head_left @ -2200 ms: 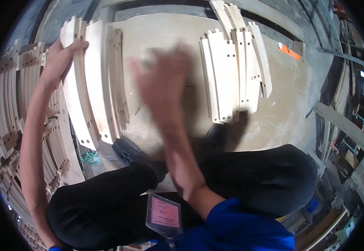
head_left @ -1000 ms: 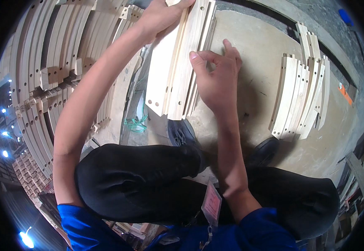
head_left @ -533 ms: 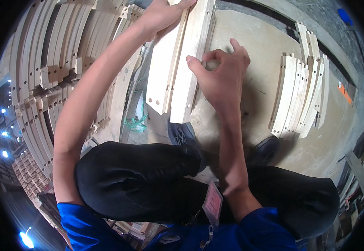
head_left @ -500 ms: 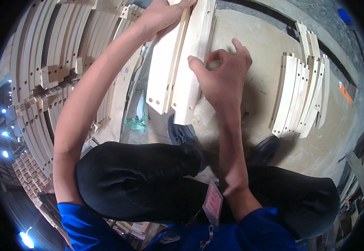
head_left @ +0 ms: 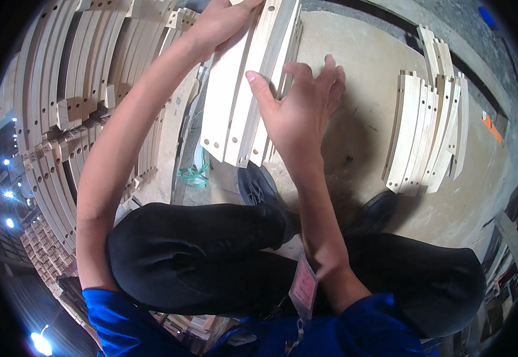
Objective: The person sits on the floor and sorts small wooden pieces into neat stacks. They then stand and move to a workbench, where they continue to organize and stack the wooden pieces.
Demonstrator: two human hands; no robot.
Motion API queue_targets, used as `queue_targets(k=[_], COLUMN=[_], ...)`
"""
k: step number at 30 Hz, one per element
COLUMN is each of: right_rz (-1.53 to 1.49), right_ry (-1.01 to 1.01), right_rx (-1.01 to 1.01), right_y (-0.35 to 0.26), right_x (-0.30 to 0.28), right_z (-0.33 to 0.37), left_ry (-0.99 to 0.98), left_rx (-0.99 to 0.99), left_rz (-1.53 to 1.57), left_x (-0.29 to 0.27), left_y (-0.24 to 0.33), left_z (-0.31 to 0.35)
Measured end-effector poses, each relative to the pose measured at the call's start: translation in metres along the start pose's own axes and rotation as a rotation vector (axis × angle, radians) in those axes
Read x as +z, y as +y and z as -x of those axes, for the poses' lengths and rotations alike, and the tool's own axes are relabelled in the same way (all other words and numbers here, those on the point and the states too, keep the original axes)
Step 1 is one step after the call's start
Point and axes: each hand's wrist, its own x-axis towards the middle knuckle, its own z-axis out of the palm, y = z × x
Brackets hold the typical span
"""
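Several pale wooden slats (head_left: pixel 254 89) with small drilled holes near their ends stand side by side in front of me. At their far end my left hand (head_left: pixel 226 24) is closed on them; its fingertips are partly cut off by the top edge. My right hand (head_left: pixel 299 107) is at the right side of the bundle with its fingers spread. Its thumb lies over the slats, and the other fingers point away to the right. I cannot tell whether that thumb touches the wood.
On the left, many curved wooden pieces (head_left: pixel 80 65) are stacked in rows. A smaller group of slats (head_left: pixel 416 134) lies on the tan board (head_left: pixel 354 44) to the right, near an orange object (head_left: pixel 491 127). Green string (head_left: pixel 193 174) lies beside my shoe (head_left: pixel 256 185).
My right hand has moved left, and its curled fingers have spread. The slat at the right of the bundle has turned and shifted away from me, leaving the near ends more even.
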Motion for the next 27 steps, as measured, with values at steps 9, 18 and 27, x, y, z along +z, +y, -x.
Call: queue_targets(k=[9, 18, 27], right_rz=[0.077, 0.139, 0.212], right_ry=[-0.037, 0.025, 0.035], right_rx=[-0.045, -0.016, -0.089], right_y=[-0.002, 0.004, -0.016], right_x=[-0.006, -0.036, -0.013], right_z=[0.004, -0.011, -0.002], left_ry=[-0.020, -0.087, -0.106], left_rx=[-0.007, 0.010, 0.066], left_rz=[-0.084, 0.018, 0.066], left_x=[0.000, 0.000, 0.001], left_y=[0.006, 0.005, -0.002], left_z=[0.001, 0.003, 0.001])
